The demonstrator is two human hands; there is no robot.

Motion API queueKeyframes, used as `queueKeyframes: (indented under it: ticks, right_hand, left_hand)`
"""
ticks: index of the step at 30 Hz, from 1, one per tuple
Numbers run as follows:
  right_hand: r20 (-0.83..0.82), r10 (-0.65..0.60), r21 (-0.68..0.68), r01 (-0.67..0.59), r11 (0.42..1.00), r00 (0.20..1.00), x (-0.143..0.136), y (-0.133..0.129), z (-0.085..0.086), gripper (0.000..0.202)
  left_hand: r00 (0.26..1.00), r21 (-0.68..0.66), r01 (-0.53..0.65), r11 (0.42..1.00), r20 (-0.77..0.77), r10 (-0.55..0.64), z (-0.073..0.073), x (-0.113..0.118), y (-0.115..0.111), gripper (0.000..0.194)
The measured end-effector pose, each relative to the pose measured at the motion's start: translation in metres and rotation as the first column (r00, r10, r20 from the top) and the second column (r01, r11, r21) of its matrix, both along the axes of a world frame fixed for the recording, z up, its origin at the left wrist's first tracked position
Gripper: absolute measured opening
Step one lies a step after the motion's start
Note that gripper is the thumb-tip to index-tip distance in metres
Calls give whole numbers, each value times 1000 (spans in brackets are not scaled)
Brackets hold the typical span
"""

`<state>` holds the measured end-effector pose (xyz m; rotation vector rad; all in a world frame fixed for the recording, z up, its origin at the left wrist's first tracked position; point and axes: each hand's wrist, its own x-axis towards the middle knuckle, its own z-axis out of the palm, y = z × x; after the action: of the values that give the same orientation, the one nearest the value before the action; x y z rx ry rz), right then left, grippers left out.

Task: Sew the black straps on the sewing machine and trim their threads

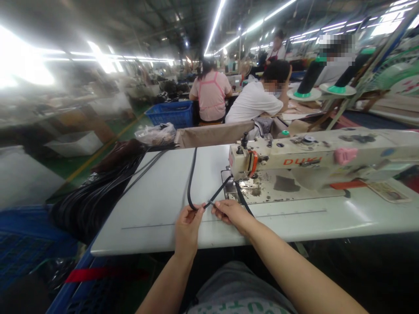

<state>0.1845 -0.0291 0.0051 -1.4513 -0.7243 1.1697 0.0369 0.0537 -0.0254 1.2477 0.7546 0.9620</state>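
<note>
A narrow black strap (190,176) curves down across the white sewing table and runs on under the head of the sewing machine (278,157). Its bend is pinched between the thumb and fingers of my left hand (188,222), in front of the machine. Close beside it, my right hand (231,213) is closed on a small pointed metal tool (211,202), whose tip touches or nearly touches the strap. My fingers hide most of this tool, so I cannot tell its exact kind. Another length of black strap (244,200) passes from the needle area toward the table's front edge.
Many black straps (85,196) hang over the table's left side. Blue crates (26,235) stand at the lower left. Two black thread cones (309,78) rise behind the machine. Co-workers sit beyond the table, near a blue basket (172,113).
</note>
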Motion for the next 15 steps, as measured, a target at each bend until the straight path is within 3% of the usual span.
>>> queueKeyframes:
  ticks: [4, 8, 9, 10, 12, 13, 15]
  right_hand:
    - [105, 4, 1, -4, 1000, 994, -3, 0, 3, 52]
    - [351, -86, 1, 92, 996, 932, 1, -14, 8, 26]
    - [500, -107, -12, 130, 991, 859, 3, -21, 9, 20]
    - [668, -109, -35, 178, 983, 736, 4, -28, 10, 15]
    - [921, -28, -94, 292, 952, 389, 7, -43, 10, 11]
    - [969, 39, -124, 347, 930, 243, 8, -51, 9, 17]
    - [979, 162, -200, 413, 889, 126, 10, -64, 6, 36]
  left_hand:
    - [1000, 16, -6, 1000, -9, 7, 5, -8, -4, 29]
    - [996, 43, 25, 999, -87, -21, 7, -19, 4, 30]
    - [993, 51, 42, 998, -116, -36, 8, -23, 8, 31]
    - [988, 56, 64, 996, -143, -55, 9, -27, 13, 32]
    - [978, 54, 106, 993, -186, -95, 11, -36, 25, 35]
    - [970, 46, 131, 990, -214, -118, 11, -42, 32, 36]
    - [935, 32, 185, 982, -312, -166, 10, -53, 46, 41]
